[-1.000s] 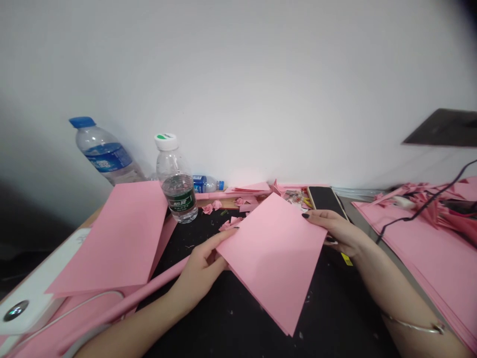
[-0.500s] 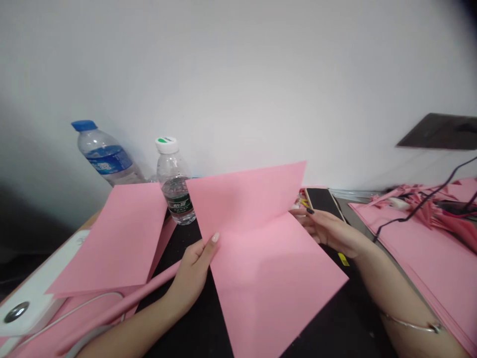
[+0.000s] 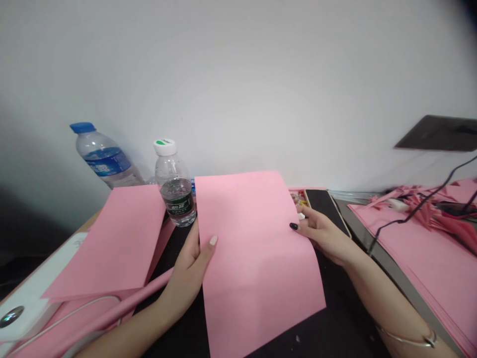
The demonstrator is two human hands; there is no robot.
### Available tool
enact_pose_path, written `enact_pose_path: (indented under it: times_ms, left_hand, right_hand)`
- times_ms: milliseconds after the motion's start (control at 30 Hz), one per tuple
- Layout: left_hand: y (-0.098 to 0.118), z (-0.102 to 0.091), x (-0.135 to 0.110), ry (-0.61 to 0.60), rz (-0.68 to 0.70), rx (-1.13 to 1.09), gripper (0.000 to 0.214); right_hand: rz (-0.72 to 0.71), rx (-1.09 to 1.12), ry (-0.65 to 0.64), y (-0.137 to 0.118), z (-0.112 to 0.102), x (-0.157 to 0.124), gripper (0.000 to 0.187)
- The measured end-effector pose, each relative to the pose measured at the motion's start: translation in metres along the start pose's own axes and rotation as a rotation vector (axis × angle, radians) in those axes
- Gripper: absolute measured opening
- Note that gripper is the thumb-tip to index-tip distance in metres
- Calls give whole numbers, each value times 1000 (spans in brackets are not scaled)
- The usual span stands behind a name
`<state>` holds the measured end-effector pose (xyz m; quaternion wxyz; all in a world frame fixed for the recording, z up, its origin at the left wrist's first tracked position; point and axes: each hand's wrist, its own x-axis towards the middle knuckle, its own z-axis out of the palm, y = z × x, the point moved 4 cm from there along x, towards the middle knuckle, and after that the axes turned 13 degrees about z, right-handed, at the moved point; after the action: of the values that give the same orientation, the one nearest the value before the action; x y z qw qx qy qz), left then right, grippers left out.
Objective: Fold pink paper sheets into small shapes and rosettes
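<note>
A sheet of pink paper (image 3: 257, 263) is held up over the black tabletop, with a faint crease across its middle. My left hand (image 3: 196, 261) grips its left edge, thumb on the front and fingers behind. On the opposite edge my right hand (image 3: 316, 231) pinches the sheet, its dark-nailed thumb on the front; some fingers are partly hidden behind the paper. Just beyond my left hand stands a clear water bottle (image 3: 177, 199) with a white cap. A phone (image 3: 328, 206) lies behind my right hand.
Folded pink sheets (image 3: 112, 238) lie at left on a white device (image 3: 33, 303). A blue-capped bottle (image 3: 108, 159) leans against the wall. At right are a pink paper stack (image 3: 421, 258), crumpled pink pieces (image 3: 447, 214) and a dark cable (image 3: 421, 204). The wall (image 3: 238, 89) rises behind.
The sheet, bent with its upper half raised before, is now flatter and more upright. My right hand has its thumb on the front of the right edge, where it was behind the sheet.
</note>
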<state>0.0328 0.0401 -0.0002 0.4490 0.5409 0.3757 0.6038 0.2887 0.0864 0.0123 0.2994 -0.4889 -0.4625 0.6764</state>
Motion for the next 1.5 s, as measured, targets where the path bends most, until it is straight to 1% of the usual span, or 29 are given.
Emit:
enact_pose_path:
  times_ms: [100, 167, 200, 233, 267, 333, 400, 467, 567, 700, 800, 900, 967, 1067, 1133, 1233, 1333, 1400, 1500]
  left_hand:
    - [-4, -5, -2, -10, -98, 6, 77]
    - [-6, -12, -3, 11, -139, 80, 82]
    - [-6, -16, -3, 29, -125, 145, 79]
    - [-5, -19, -2, 40, -92, 218, 71]
    - [-3, -22, -2, 37, -53, 286, 59]
    - [-3, -23, -1, -6, -3, 380, 35]
    - [-5, -23, -1, -41, -21, 414, 29]
    - [-7, -21, -2, -64, -44, 422, 35]
    - [-4, -16, -4, -124, -25, 377, 54]
    - [-2, -10, -6, -168, -49, 284, 70]
    - [-3, -9, -5, -176, -58, 235, 72]
    - [-5, -11, -4, -161, -2, 274, 64]
    - [-6, -14, -4, -133, 19, 322, 57]
    - [-6, -18, -3, -52, 8, 357, 50]
    - [-4, -20, -3, 5, 7, 371, 48]
    - [-2, -22, -2, 50, 52, 439, 44]
    - [0, -25, -2, 55, 144, 549, 34]
    - [2, -26, -2, 53, 222, 619, 27]
    - [6, -26, -2, 47, 331, 659, 17]
  right_hand:
    - [-85, 23, 43, -3, 0, -1, 47]
    - [-158, 22, 85, -5, -2, -2, 50]
    - [-187, 1, 109, -5, -3, -2, 47]
    - [-211, -37, 137, -6, -4, -3, 41]
    - [-231, -89, 168, -7, -5, -4, 33]
    - [-261, -205, 218, -10, -5, -6, 21]
    - [-279, -288, 220, -12, -3, -7, 20]
    - [-283, -319, 185, -13, 0, -8, 28]
    - [-281, -331, 163, -13, 4, -9, 35]
    - [-295, -350, 197, -14, 4, -12, 40]
    - [-295, -354, 240, -16, 3, -16, 39]
    - [-271, -375, 301, -19, 3, -20, 39]
    - [-263, -419, 338, -21, 4, -22, 44]
    - [-259, -519, 372, -25, 8, -26, 50]
    - [-267, -589, 401, -27, 9, -27, 48]
    - [-306, -719, 458, -28, 10, -29, 40]
    - [-377, -861, 496, -29, 14, -30, 39]
    - [-444, -927, 523, -29, 17, -30, 38]
    - [-562, -979, 563, -30, 23, -31, 32]
